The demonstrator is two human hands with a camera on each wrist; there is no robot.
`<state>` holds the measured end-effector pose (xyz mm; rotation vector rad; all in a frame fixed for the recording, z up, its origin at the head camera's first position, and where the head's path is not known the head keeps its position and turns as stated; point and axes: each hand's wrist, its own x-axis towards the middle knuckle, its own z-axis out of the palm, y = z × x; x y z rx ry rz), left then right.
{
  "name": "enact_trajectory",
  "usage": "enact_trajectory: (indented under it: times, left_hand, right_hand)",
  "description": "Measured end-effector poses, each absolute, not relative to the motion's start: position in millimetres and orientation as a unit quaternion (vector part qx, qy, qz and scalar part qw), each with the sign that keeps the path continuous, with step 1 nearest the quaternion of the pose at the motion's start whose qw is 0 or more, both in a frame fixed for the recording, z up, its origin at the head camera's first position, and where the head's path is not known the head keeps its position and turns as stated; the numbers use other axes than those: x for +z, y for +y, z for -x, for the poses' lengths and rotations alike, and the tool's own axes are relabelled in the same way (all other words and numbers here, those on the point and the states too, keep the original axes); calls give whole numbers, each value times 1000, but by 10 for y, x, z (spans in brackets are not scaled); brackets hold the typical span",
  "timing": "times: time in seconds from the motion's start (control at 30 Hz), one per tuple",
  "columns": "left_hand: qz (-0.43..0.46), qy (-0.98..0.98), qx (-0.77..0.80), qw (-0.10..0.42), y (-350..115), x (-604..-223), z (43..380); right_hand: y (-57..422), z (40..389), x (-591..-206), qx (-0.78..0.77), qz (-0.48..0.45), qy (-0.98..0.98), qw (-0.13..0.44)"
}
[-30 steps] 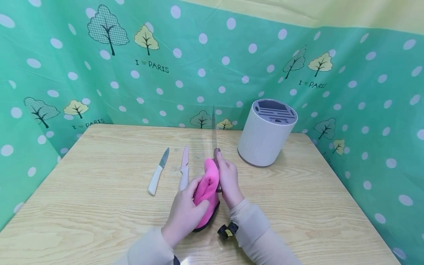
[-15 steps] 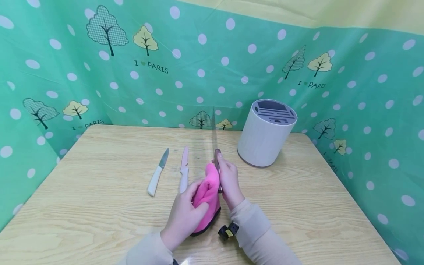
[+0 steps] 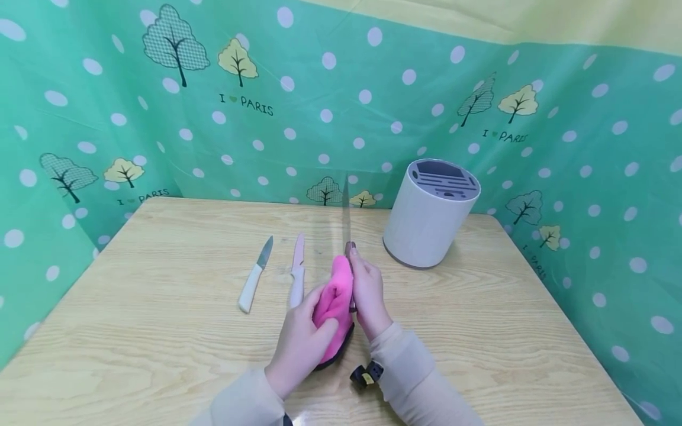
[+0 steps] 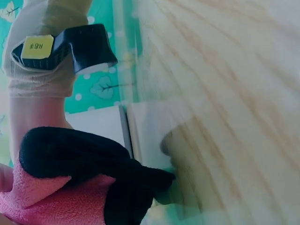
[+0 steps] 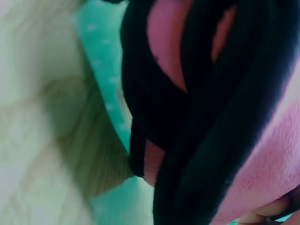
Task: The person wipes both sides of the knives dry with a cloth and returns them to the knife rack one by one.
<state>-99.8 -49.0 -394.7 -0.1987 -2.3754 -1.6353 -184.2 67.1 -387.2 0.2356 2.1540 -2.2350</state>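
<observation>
A bunched pink cloth (image 3: pixel 335 296) with a dark edge is gripped by my left hand (image 3: pixel 303 334) near the middle of the table. My right hand (image 3: pixel 369 290) holds a knife (image 3: pixel 346 216) by its dark handle, blade pointing away and upward. The cloth lies against the handle's left side. In the left wrist view the cloth (image 4: pixel 56 201) shows its black border hanging below the hands. Folds of the same cloth (image 5: pixel 262 173) fill much of the right wrist view, where a few fingertips (image 5: pixel 265 211) show at the bottom.
Left of the hands lie a white-handled knife (image 3: pixel 256 275) with a grey blade and a pale knife (image 3: pixel 297 272) with a pinkish blade. At the back right stands a white round knife block (image 3: pixel 428 216) with a slotted top. A patterned green curtain (image 3: pixel 298 118) surrounds the wooden table (image 3: pixel 160 331).
The pink cloth shifts slightly along the knife handle, down and then back up, with small motions of my left hand. My right hand keeps its hold on the knife.
</observation>
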Motion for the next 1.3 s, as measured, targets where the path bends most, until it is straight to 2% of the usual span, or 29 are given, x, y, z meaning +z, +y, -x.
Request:
enact_trajectory:
  times: [0.27,0.67,0.93,1.3]
  left_hand:
    - [50,-813,-563,140,-501,-3939,1079]
    - [18,-805,-581,119,-523,-3857,1211]
    - [18,-803,-581,131,-553,-3855,1319]
    - [19,-813,-565,139,-566,-3834,1308]
  right_hand:
    - [620,1795,-3897,-694,-80,715,0]
    - [589,1722,-3867,-696,-69,715,2]
    - [568,1682,-3906,-702,-56,710,3]
    - [553,1635,-3890,-708,-60,704,-7]
